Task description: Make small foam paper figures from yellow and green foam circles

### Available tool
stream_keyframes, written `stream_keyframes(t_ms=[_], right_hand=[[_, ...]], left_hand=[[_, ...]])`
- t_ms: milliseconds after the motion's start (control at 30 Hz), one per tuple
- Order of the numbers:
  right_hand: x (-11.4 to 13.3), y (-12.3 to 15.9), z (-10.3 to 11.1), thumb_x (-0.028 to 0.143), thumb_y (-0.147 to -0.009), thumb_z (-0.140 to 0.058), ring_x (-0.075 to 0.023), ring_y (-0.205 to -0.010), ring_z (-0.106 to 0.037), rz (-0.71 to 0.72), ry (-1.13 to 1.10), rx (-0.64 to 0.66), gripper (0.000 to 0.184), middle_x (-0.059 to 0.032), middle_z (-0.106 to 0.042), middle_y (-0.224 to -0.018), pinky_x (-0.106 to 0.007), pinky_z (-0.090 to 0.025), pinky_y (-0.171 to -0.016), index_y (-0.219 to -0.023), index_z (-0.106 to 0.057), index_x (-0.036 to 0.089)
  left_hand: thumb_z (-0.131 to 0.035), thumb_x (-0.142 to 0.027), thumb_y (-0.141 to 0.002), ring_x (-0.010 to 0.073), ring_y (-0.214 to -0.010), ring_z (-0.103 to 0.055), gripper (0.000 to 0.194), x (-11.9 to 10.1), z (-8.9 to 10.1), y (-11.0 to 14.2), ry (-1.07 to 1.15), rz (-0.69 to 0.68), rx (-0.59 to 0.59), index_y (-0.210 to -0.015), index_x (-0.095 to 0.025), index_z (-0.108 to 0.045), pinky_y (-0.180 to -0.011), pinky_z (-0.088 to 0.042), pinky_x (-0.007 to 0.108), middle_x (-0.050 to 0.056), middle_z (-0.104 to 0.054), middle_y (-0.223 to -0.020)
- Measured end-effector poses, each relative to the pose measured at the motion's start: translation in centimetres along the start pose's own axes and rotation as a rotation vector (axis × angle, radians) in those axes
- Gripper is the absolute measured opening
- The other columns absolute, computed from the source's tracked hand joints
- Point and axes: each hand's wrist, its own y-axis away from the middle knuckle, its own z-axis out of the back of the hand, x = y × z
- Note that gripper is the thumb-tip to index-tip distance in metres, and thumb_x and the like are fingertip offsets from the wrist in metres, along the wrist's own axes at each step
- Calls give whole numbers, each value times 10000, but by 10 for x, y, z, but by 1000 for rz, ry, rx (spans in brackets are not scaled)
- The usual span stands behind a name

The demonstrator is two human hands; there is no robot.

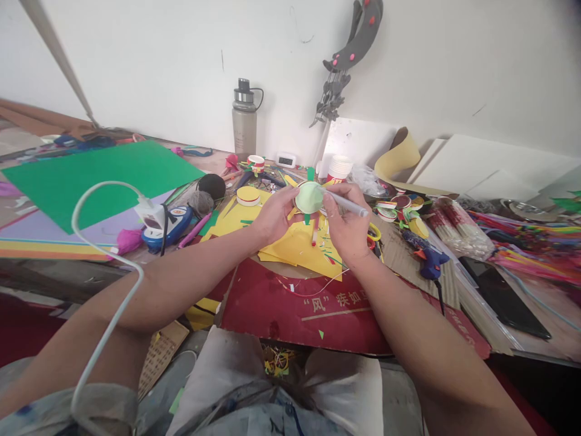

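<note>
My left hand (278,217) is closed on the edge of a small round craft piece (309,198). The piece has a pale green face, with a darker green strip sticking out at its top and bottom. In my right hand (348,219) is a white pen (347,203), its back end pointing right. The pen's front end reaches the right edge of the green face; its tip cannot be made out. Below both hands lie yellow sheets (284,251) strewn with thin paper scraps. A red-and-white stick (315,232) rests there too.
A grey bottle (244,124) and a small digital clock (285,160) stand by the wall. To the left are a green sheet (109,175) and a white plug with cable (149,212). On the right lie a blue glue gun (431,261) and a black phone (503,297).
</note>
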Motion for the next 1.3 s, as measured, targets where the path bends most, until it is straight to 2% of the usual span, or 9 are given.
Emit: stream_keyframes(t_ms=[133,367,533,700,867,1000,1300], right_hand=[[0,0,0,518,-1052,-637,-213,-877,-725,-16,36,0,262,-25,-721,-927,-390,-606,-778,-982,-686,271],[1,0,1,497,-1045,-653,-216,-891,-724,-21,-11,7,237,-24,-715,-929,-392,-611,-783,-981,-684,271],[3,0,0,515,-1043,-655,-228,-906,-730,-29,-3,-5,258,-36,-728,-936,-409,-626,-790,-973,-692,270],[2,0,1,445,-1046,-661,-215,-908,-734,9,-12,-23,197,-26,-741,-937,-403,-620,-818,-983,-710,265],[-2,1,1,385,-1041,-677,-200,-867,-728,56,-31,9,137,-12,-744,-938,-386,-599,-797,-1005,-714,258],[-3,1,0,326,-1027,-701,-193,-844,-727,69,-47,4,67,1,-748,-921,-375,-587,-779,-1005,-721,266],[-7,3,1,452,-1055,-649,-210,-854,-732,60,71,26,205,-22,-754,-930,-399,-603,-779,-1006,-715,264]], left_hand=[[-776,-346,-915,206,-953,-718,186,0,1,-1,-3,3,8,-969,-188,-693,-851,-628,327,52,-757,-977],[-757,-346,-921,190,-921,-710,176,0,-1,0,-8,-7,12,-960,-190,-685,-771,-614,294,49,-757,-974],[-732,-323,-939,197,-958,-712,149,0,-2,1,2,-5,8,-949,-182,-686,-846,-650,327,60,-757,-1005],[-722,-308,-948,225,-1084,-724,143,-1,-3,1,31,-15,-22,-997,-174,-707,-1000,-662,391,78,-779,-1074],[-718,-305,-948,252,-1197,-729,175,-6,-6,2,51,-47,-44,-1061,-174,-743,-1054,-659,408,94,-804,-1188],[-753,-285,-907,287,-1313,-704,169,-7,-7,1,77,-81,-45,-1036,-176,-740,-1101,-645,440,107,-812,-1221],[-748,-258,-907,300,-1340,-695,146,-8,-7,1,82,-100,-50,-1021,-168,-734,-1094,-654,438,118,-809,-1225]])
